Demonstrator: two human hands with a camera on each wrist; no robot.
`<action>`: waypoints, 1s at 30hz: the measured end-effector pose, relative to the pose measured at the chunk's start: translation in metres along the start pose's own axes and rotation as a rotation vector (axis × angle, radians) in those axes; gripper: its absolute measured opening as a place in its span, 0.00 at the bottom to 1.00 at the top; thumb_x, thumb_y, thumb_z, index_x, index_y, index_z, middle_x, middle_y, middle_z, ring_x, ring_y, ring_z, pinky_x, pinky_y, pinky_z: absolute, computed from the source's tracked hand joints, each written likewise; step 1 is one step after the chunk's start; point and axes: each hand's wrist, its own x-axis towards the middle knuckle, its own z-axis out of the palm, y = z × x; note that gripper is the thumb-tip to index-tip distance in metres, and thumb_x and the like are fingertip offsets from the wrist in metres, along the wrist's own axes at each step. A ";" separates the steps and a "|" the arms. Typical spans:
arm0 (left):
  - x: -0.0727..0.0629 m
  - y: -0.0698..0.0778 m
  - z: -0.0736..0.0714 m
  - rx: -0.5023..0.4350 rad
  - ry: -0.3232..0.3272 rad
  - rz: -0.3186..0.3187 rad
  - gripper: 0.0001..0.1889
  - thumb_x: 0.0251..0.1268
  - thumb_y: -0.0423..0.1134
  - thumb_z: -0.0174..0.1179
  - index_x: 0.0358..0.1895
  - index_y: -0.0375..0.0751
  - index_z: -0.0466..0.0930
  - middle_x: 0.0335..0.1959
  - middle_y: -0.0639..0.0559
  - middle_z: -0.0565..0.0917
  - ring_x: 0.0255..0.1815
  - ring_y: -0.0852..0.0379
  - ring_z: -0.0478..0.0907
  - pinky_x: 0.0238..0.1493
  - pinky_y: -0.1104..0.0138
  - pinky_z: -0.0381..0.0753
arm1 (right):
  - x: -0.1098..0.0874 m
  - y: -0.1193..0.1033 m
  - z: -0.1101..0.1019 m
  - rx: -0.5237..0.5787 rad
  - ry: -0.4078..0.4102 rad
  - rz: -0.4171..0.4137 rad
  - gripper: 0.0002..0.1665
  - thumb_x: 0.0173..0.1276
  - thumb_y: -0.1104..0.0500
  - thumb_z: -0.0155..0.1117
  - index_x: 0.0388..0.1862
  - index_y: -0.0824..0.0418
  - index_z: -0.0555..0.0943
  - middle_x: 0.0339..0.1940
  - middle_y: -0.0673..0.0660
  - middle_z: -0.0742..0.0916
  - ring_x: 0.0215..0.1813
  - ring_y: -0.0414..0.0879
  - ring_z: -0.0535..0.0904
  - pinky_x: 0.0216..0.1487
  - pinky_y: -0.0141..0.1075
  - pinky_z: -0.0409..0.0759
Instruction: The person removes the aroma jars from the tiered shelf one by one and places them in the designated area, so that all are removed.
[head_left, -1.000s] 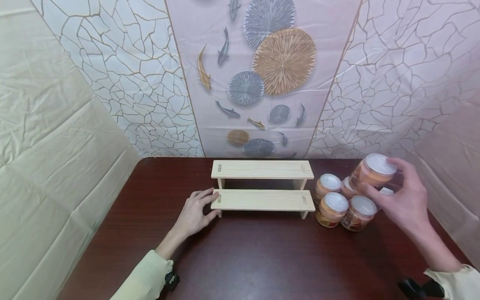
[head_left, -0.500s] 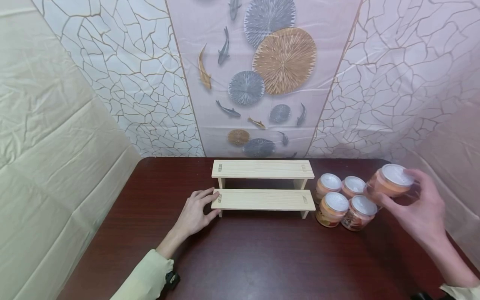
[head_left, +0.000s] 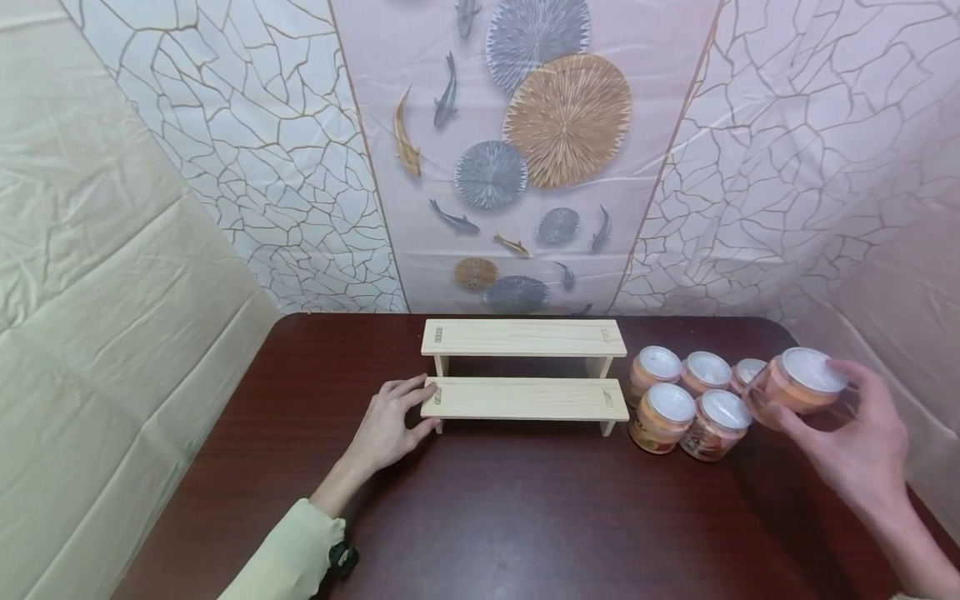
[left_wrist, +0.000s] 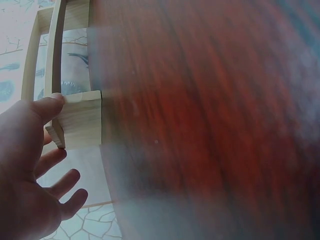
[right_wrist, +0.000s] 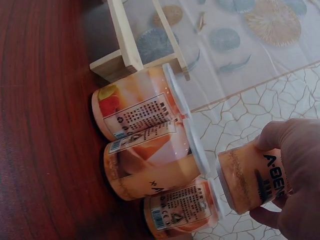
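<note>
At the left end of a two-tier wooden shelf [head_left: 525,398], my left hand [head_left: 387,423] pinches the lower front board; the left wrist view shows the thumb [left_wrist: 50,106] on one side of the board and fingers round the other. My right hand [head_left: 862,437] grips an orange-labelled jar [head_left: 804,385] with a pale lid, raised and tilted above the table. In the right wrist view this jar sits higher than the lids of the standing jars. They form two rows, among them a front jar [head_left: 662,417] and another front jar [head_left: 716,425].
Behind these are a back-left jar [head_left: 654,371], a middle jar [head_left: 705,372] and a partly covered jar [head_left: 746,373], right beside the shelf's right end. The dark red-brown table [head_left: 495,508] ends at a patterned cloth backdrop [head_left: 315,208]. A plain cloth [head_left: 112,333] hangs at the left.
My right hand has moved right and down in the head view with the jar, uncovering back-row jars. My left hand stays at the shelf's end.
</note>
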 end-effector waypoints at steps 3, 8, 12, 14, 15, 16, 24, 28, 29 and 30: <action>0.000 0.000 0.000 0.000 -0.001 -0.002 0.28 0.55 0.42 0.75 0.60 0.38 0.83 0.62 0.38 0.79 0.57 0.35 0.74 0.50 0.39 0.73 | -0.003 0.003 0.000 -0.008 0.004 -0.004 0.50 0.38 0.76 0.79 0.65 0.71 0.71 0.55 0.46 0.77 0.46 0.18 0.67 0.44 0.14 0.65; 0.000 0.001 -0.002 -0.002 -0.008 -0.007 0.27 0.56 0.43 0.75 0.60 0.39 0.83 0.63 0.38 0.78 0.57 0.35 0.74 0.50 0.39 0.73 | -0.007 0.008 -0.001 -0.006 0.015 0.007 0.50 0.38 0.77 0.78 0.65 0.71 0.72 0.53 0.31 0.72 0.45 0.19 0.67 0.43 0.14 0.65; 0.000 0.001 -0.002 0.001 -0.007 -0.011 0.27 0.56 0.43 0.75 0.60 0.39 0.83 0.63 0.38 0.78 0.57 0.36 0.74 0.49 0.39 0.73 | -0.010 0.010 -0.003 -0.019 0.022 0.042 0.49 0.40 0.75 0.78 0.66 0.69 0.72 0.53 0.33 0.73 0.44 0.19 0.67 0.44 0.16 0.63; 0.000 0.001 -0.002 0.005 -0.006 -0.011 0.27 0.56 0.42 0.75 0.60 0.38 0.83 0.63 0.38 0.79 0.57 0.36 0.74 0.49 0.39 0.73 | -0.011 0.011 -0.004 -0.030 0.024 0.066 0.49 0.41 0.74 0.78 0.66 0.68 0.72 0.54 0.38 0.75 0.43 0.18 0.67 0.44 0.15 0.63; 0.000 0.001 -0.002 0.004 -0.006 -0.012 0.27 0.56 0.42 0.75 0.60 0.38 0.83 0.63 0.38 0.79 0.57 0.36 0.74 0.49 0.39 0.73 | -0.012 0.011 -0.004 -0.033 0.025 0.076 0.48 0.41 0.74 0.78 0.67 0.67 0.72 0.55 0.40 0.75 0.43 0.18 0.67 0.43 0.15 0.64; -0.001 0.001 -0.002 0.006 -0.005 -0.012 0.27 0.56 0.42 0.75 0.60 0.38 0.83 0.63 0.38 0.79 0.57 0.36 0.74 0.49 0.39 0.73 | -0.012 0.012 -0.005 -0.038 0.023 0.088 0.48 0.42 0.74 0.78 0.67 0.67 0.72 0.55 0.41 0.76 0.43 0.18 0.67 0.43 0.14 0.64; -0.001 0.001 -0.002 0.004 -0.004 -0.017 0.28 0.55 0.42 0.75 0.60 0.38 0.83 0.62 0.38 0.79 0.57 0.36 0.74 0.50 0.39 0.73 | -0.017 0.021 -0.003 -0.090 0.024 0.063 0.47 0.39 0.73 0.77 0.64 0.70 0.72 0.57 0.62 0.79 0.48 0.20 0.62 0.50 0.22 0.55; -0.001 0.001 -0.001 0.002 -0.006 -0.014 0.28 0.55 0.42 0.75 0.60 0.37 0.83 0.62 0.38 0.79 0.57 0.35 0.74 0.50 0.38 0.73 | -0.021 0.025 -0.002 -0.096 0.022 0.056 0.48 0.39 0.73 0.77 0.64 0.71 0.72 0.57 0.70 0.79 0.51 0.19 0.60 0.51 0.22 0.55; -0.001 0.001 -0.001 0.002 -0.006 -0.013 0.28 0.55 0.42 0.75 0.60 0.37 0.83 0.62 0.37 0.79 0.57 0.35 0.74 0.50 0.38 0.73 | -0.022 0.026 -0.001 -0.095 0.022 0.055 0.48 0.39 0.73 0.77 0.64 0.71 0.72 0.57 0.71 0.79 0.50 0.19 0.61 0.50 0.22 0.55; -0.001 0.001 -0.001 0.002 -0.006 -0.014 0.28 0.55 0.42 0.75 0.60 0.37 0.83 0.62 0.37 0.79 0.57 0.35 0.74 0.50 0.38 0.73 | -0.023 0.027 0.000 -0.094 0.023 0.055 0.48 0.38 0.73 0.77 0.64 0.71 0.72 0.56 0.71 0.79 0.49 0.19 0.60 0.50 0.21 0.55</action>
